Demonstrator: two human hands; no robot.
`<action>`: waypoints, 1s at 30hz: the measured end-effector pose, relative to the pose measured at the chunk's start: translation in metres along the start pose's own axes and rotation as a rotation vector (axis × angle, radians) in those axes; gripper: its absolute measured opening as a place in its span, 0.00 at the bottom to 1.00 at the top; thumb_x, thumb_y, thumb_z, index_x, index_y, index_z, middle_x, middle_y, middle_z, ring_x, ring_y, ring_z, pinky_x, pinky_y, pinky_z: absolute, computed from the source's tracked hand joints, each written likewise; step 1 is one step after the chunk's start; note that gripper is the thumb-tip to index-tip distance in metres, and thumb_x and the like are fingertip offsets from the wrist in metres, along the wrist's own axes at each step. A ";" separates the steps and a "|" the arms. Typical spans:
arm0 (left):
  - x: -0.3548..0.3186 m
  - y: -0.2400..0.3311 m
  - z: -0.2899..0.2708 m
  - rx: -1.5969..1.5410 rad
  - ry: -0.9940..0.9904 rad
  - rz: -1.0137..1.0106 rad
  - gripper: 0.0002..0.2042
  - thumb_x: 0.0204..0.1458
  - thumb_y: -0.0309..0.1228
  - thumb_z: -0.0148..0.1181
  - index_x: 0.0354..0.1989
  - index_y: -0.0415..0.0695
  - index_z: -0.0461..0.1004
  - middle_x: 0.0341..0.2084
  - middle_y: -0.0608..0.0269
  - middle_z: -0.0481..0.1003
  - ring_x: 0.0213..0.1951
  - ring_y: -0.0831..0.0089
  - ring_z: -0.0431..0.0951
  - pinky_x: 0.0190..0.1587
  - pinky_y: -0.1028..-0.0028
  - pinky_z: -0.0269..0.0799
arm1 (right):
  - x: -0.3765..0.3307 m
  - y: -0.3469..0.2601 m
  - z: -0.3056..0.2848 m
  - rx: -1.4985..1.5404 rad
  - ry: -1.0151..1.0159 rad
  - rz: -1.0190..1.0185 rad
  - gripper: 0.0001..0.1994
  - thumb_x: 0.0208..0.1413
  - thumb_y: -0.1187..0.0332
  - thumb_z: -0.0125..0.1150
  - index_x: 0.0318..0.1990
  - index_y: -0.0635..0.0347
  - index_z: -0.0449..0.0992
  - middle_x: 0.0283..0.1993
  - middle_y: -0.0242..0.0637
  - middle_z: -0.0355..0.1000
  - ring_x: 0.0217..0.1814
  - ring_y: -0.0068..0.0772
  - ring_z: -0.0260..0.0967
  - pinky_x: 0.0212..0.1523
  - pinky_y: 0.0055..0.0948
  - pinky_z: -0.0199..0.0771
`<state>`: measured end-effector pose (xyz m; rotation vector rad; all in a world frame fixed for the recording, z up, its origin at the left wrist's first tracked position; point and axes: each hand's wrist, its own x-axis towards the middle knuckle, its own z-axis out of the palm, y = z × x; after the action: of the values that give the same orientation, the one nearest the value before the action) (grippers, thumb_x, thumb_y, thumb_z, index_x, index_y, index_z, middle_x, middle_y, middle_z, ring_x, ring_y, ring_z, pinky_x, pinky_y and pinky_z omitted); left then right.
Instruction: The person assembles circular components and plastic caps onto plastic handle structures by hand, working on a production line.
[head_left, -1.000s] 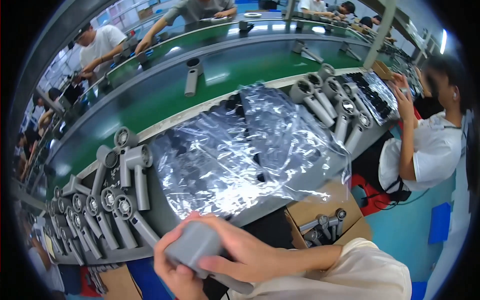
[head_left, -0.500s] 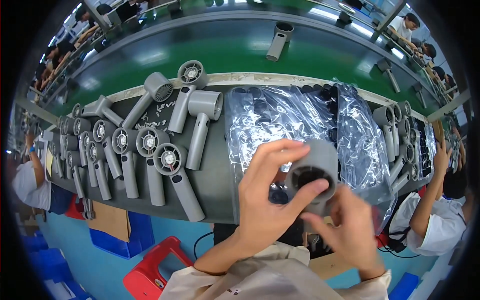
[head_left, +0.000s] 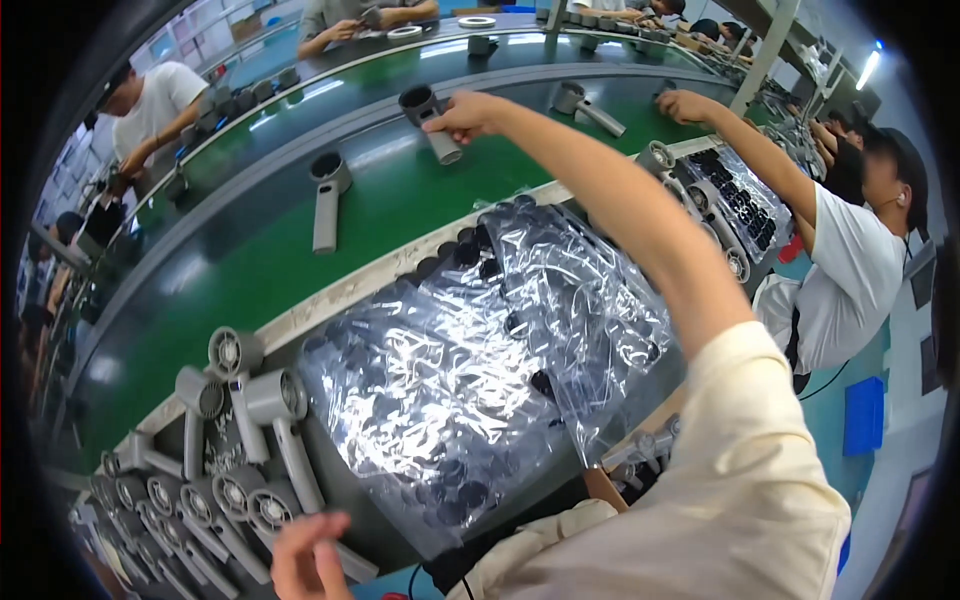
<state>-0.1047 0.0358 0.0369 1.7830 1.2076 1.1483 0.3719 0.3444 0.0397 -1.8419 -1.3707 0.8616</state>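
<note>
My right hand (head_left: 467, 117) is stretched far out over the green conveyor belt, its fingers closed on a grey handheld fan housing (head_left: 419, 106). The round head of that housing points away from me, with its dark opening facing up. Low at the left, my left hand (head_left: 312, 560) holds nothing that I can see; its fingers are apart and slightly blurred. Beside it lie several grey handheld fans (head_left: 268, 505) with round heads and long handles. Another grey fan housing (head_left: 327, 200) rests on the belt, left of my right hand.
Clear plastic bags (head_left: 430, 370) with black round parts cover the middle of the bench. The green belt (head_left: 250, 270) runs behind it. A further housing (head_left: 590, 108) lies on the belt at right. A co-worker (head_left: 850, 250) reaches over the belt there. Small pale pieces lie among the fans.
Both hands were together at a fan housing above the bench. Now my right hand is out over the belt with a housing, and my left has dropped to the lower left. The view has swung right.
</note>
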 end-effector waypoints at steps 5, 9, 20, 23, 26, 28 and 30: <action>-0.011 0.010 0.012 -0.093 0.062 -0.197 0.07 0.57 0.21 0.49 0.41 0.32 0.72 0.29 0.53 0.76 0.31 0.68 0.76 0.39 0.73 0.73 | 0.017 0.019 0.013 -0.014 -0.037 0.066 0.23 0.48 0.56 0.67 0.40 0.72 0.74 0.24 0.34 0.68 0.19 0.22 0.63 0.19 0.22 0.71; -0.006 0.011 0.020 -0.094 0.109 -0.258 0.07 0.56 0.20 0.48 0.40 0.32 0.72 0.27 0.53 0.76 0.29 0.69 0.75 0.36 0.74 0.72 | 0.013 0.017 0.001 -0.353 -0.168 -0.030 0.29 0.50 0.48 0.62 0.39 0.73 0.75 0.30 0.44 0.74 0.25 0.29 0.73 0.21 0.25 0.75; -0.012 0.018 0.022 -0.210 0.084 -0.250 0.07 0.54 0.21 0.49 0.37 0.32 0.72 0.24 0.54 0.74 0.27 0.68 0.74 0.34 0.75 0.69 | -0.040 0.115 -0.140 -0.869 0.376 0.243 0.27 0.38 0.57 0.69 0.45 0.65 0.71 0.42 0.54 0.73 0.46 0.54 0.70 0.46 0.44 0.71; -0.011 0.019 0.023 -0.264 0.068 -0.209 0.07 0.55 0.20 0.48 0.37 0.32 0.72 0.24 0.54 0.74 0.27 0.69 0.74 0.34 0.75 0.68 | -0.038 0.106 -0.136 -0.902 0.476 0.090 0.24 0.40 0.59 0.69 0.42 0.67 0.72 0.38 0.55 0.73 0.43 0.56 0.71 0.43 0.44 0.72; -0.010 0.018 0.027 -0.309 0.054 -0.220 0.07 0.56 0.22 0.49 0.37 0.33 0.72 0.24 0.54 0.74 0.27 0.68 0.74 0.33 0.77 0.68 | -0.056 0.081 -0.119 -0.939 0.538 -0.330 0.19 0.44 0.63 0.68 0.38 0.69 0.71 0.36 0.50 0.73 0.31 0.44 0.73 0.31 0.35 0.72; -0.010 0.017 0.035 -0.393 0.069 -0.244 0.08 0.57 0.28 0.49 0.37 0.34 0.69 0.28 0.54 0.72 0.27 0.69 0.74 0.33 0.73 0.70 | -0.101 0.028 -0.078 -0.825 0.515 -0.514 0.20 0.43 0.63 0.69 0.39 0.68 0.72 0.35 0.48 0.73 0.26 0.39 0.71 0.29 0.33 0.70; 0.000 0.022 0.038 -0.630 -0.004 -0.178 0.08 0.56 0.24 0.49 0.40 0.32 0.69 0.34 0.48 0.73 0.35 0.65 0.76 0.37 0.71 0.73 | -0.164 -0.034 -0.033 -0.711 0.419 -0.580 0.20 0.42 0.62 0.70 0.39 0.68 0.72 0.32 0.46 0.73 0.24 0.37 0.69 0.28 0.32 0.69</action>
<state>-0.0620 0.0263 0.0419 1.1786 0.8492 1.2426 0.3441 0.1886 0.1048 -1.7790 -1.9079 -0.3414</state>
